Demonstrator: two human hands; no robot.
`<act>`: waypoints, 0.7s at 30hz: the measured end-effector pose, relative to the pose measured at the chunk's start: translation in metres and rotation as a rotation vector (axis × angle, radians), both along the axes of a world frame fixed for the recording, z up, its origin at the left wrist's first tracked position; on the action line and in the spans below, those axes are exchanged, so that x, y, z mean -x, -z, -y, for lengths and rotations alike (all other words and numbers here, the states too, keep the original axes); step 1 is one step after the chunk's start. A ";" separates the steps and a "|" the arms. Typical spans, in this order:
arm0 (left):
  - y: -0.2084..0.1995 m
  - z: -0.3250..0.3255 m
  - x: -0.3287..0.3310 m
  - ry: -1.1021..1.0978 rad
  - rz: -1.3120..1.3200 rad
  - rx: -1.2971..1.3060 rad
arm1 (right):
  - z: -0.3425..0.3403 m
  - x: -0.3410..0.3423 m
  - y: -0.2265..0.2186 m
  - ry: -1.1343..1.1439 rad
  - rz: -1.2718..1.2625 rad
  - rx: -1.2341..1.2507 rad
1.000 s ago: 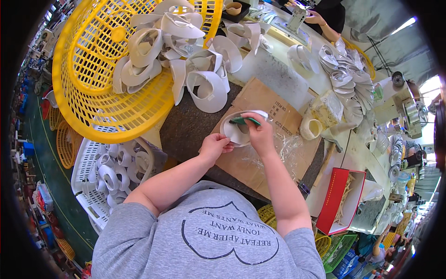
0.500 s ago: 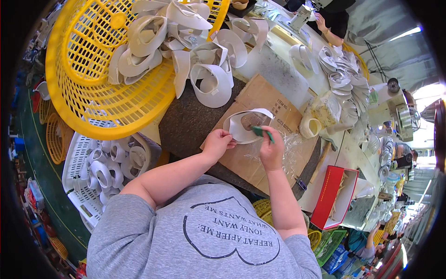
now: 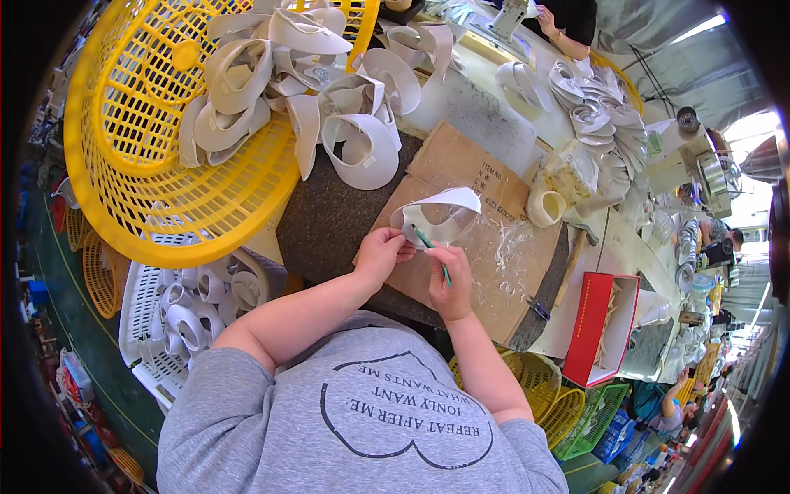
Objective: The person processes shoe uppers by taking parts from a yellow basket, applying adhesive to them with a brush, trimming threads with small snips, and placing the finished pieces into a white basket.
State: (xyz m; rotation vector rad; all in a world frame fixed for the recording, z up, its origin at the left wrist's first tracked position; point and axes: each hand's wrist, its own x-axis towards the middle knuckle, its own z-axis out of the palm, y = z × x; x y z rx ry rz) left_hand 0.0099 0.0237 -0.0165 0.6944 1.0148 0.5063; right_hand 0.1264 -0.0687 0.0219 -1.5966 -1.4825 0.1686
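Note:
Over a sheet of brown cardboard (image 3: pixel 461 165), a white piece shaped like a shoe upper (image 3: pixel 415 216) is tilted up, its opening showing. My left hand (image 3: pixel 382 257) pinches its near edge between thumb and fingers. My right hand (image 3: pixel 451 288) closes around a slim green pen-like tool (image 3: pixel 436 255). The tool's dark tip meets the near part of the white upper; whether it is a pen or a brush I cannot tell. Clear, shiny scraps (image 3: pixel 512 247) lie on the cardboard to the right of the upper.
Far left, a big yellow basket (image 3: pixel 99 210) holds several white uppers, with more spilling beside it. Below stands a white basket (image 3: pixel 136 317) of similar pieces. On the right are a hammer (image 3: pixel 580 247), a red box (image 3: pixel 588 329) and piled uppers (image 3: pixel 605 123). Another person's hand (image 3: pixel 546 20) appears far off.
My right hand has moved left and down, bringing the green tool from the upper's right side to its near part. The upper has tipped up; the view has shifted slightly.

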 end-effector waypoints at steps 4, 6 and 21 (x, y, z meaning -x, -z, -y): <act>0.002 -0.004 -0.001 0.031 0.018 0.025 | 0.005 -0.011 -0.006 -0.101 0.037 0.135; -0.006 -0.003 0.001 0.009 -0.012 0.027 | 0.009 -0.019 -0.013 0.011 -0.214 0.131; -0.075 -0.014 -0.104 -0.502 0.590 0.423 | 0.123 -0.105 -0.018 0.533 -0.638 -0.111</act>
